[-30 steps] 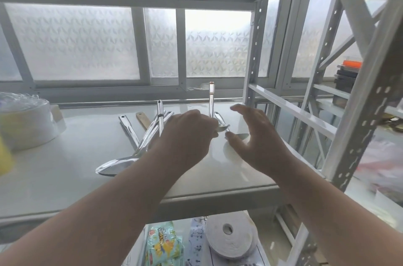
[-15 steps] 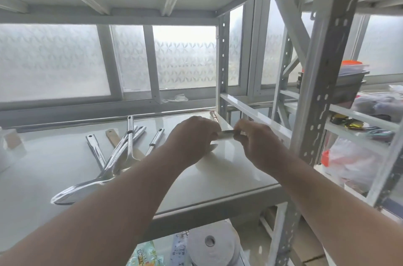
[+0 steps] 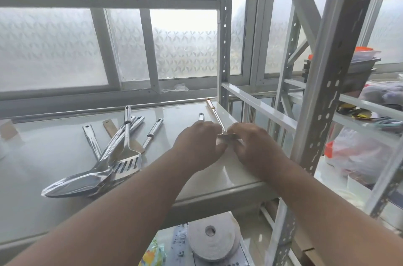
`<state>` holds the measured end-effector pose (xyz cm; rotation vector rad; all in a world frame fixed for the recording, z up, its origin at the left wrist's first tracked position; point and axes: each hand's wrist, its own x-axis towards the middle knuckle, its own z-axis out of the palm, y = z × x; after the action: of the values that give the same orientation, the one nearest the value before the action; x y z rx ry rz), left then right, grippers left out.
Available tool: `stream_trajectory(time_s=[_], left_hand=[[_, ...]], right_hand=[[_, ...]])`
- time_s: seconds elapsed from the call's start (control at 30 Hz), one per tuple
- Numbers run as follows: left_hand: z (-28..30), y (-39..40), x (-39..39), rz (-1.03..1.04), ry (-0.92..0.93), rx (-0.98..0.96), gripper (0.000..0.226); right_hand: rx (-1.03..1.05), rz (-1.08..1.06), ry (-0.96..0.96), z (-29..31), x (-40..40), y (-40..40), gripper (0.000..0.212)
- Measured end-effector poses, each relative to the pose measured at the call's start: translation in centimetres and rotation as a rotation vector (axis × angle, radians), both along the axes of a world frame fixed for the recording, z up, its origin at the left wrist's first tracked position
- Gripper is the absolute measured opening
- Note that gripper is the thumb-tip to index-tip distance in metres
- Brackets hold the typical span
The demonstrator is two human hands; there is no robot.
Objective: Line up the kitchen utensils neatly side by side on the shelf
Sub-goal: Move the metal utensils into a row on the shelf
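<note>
A white metal shelf [image 3: 54,156] fills the middle of the frame, backed by frosted patterned windows [image 3: 185,47] across the upper half. At lower left of centre, a heap of steel utensils [image 3: 113,156] lies crossed on the shelf, among them a large ladle [image 3: 74,185] and a slotted turner [image 3: 127,165], their handles fanning toward the window. A roll of white tape [image 3: 212,241] sits on the level below, at bottom centre. At centre right, a person's left hand [image 3: 198,143] and right hand [image 3: 253,141] meet over the shelf's right end, both curled and pinching the head of a slim gold-handled utensil [image 3: 214,113], whose handle runs up toward the shelf's back corner. Another steel handle tip [image 3: 201,116] shows just beyond the left hand.
</note>
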<state>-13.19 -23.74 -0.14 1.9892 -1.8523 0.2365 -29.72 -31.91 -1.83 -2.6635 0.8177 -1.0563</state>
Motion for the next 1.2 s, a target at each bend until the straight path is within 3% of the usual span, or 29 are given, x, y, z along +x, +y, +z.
stream_trajectory(time_s=[0.1, 0.17, 0.27, 0.4, 0.93, 1.1, 1.2], left_hand=[[-0.6, 0.1, 0.1, 0.035, 0.061, 0.100, 0.024], [-0.8, 0.1, 0.2, 0.071, 0.091, 0.107, 0.006], [-1.0, 0.4, 0.3, 0.086, 0.145, 0.105, 0.019], [-0.8, 0.9, 0.1, 0.091, 0.223, 0.033, 0.008], [-0.5, -0.1, -0.3, 0.015, 0.214, 0.106, 0.014], [-0.4, 0.1, -0.4, 0.038, 0.196, 0.106, 0.020], [0.2, 0.8, -0.6, 0.045, 0.155, 0.091, 0.012]], right_hand=[[-0.023, -0.018, 0.026, -0.1, 0.1, -0.1, 0.016], [-0.036, -0.058, 0.024, -0.2, 0.0, -0.2, 0.014], [-0.067, -0.127, 0.019, -0.2, 0.0, -0.1, 0.008], [-0.096, -0.194, 0.010, -0.3, 0.0, 0.0, 0.008], [-0.110, -0.351, 0.047, -0.3, -0.5, 0.4, 0.003], [-0.136, -0.359, 0.077, 0.0, -0.5, 0.8, 0.007], [-0.154, -0.332, 0.094, 0.5, -0.5, 1.6, 0.020]])
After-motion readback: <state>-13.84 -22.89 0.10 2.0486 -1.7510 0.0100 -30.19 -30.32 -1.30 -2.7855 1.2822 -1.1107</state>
